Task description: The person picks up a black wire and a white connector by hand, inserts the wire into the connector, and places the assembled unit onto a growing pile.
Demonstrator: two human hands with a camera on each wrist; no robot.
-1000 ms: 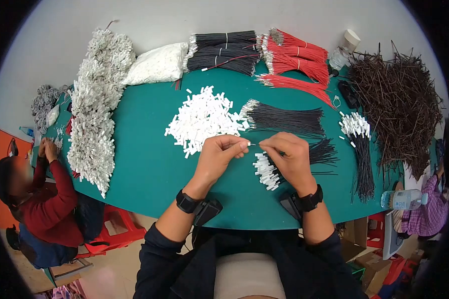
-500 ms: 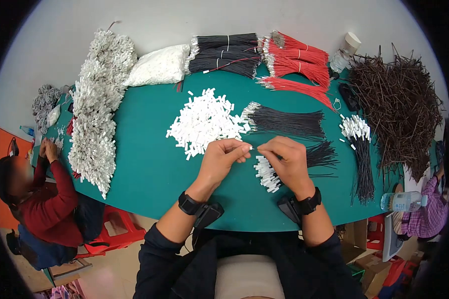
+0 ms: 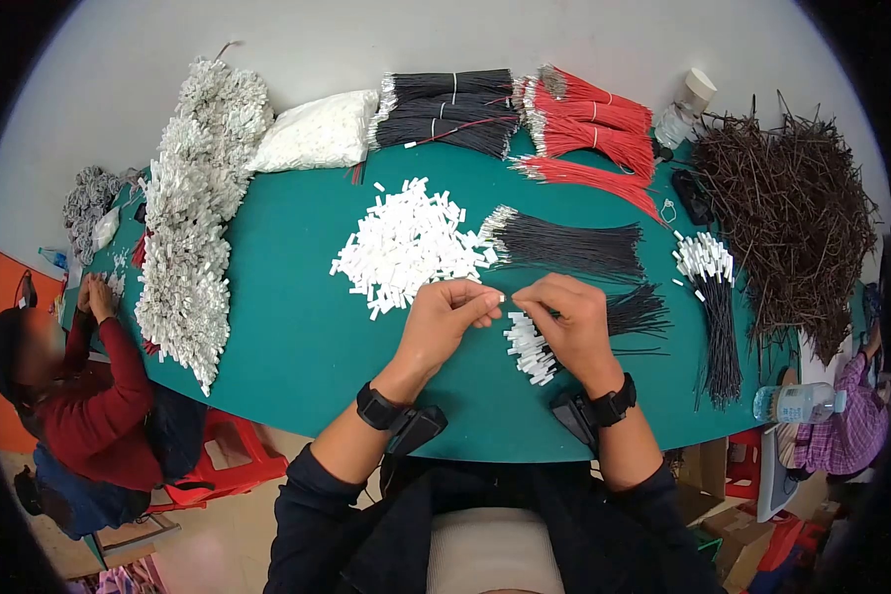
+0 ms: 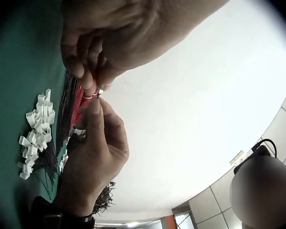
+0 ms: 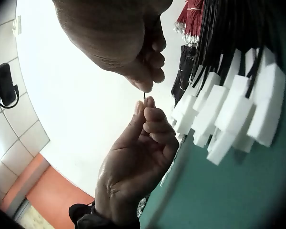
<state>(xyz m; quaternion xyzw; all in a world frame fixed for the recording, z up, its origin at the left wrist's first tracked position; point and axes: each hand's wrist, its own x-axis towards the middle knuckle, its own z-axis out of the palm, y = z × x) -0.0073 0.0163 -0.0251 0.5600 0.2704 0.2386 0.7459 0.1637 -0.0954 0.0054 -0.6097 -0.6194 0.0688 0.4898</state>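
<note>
Left hand [image 3: 447,319] pinching small white connector [image 3: 502,297], right hand [image 3: 568,315] pinching thin black wire [image 5: 144,95], fingertips nearly meeting above green bench [image 3: 297,327], loose white connector pile [image 3: 406,243] just beyond.

A green table [image 3: 287,297] carries a loose pile of small white pieces [image 3: 406,247] near its middle. To the left lies a long whitish heap [image 3: 188,218]; along the back are a white bag [image 3: 317,131], bundles of black wires [image 3: 445,111] and bundles of red wires [image 3: 592,117]. Right of the pile lies a row of black wires [image 3: 574,245]. White-tipped wires [image 3: 532,348] lie nearer the front, another white-tipped bunch [image 3: 721,327] farther right, beside a tangled brown heap [image 3: 787,218].
</note>
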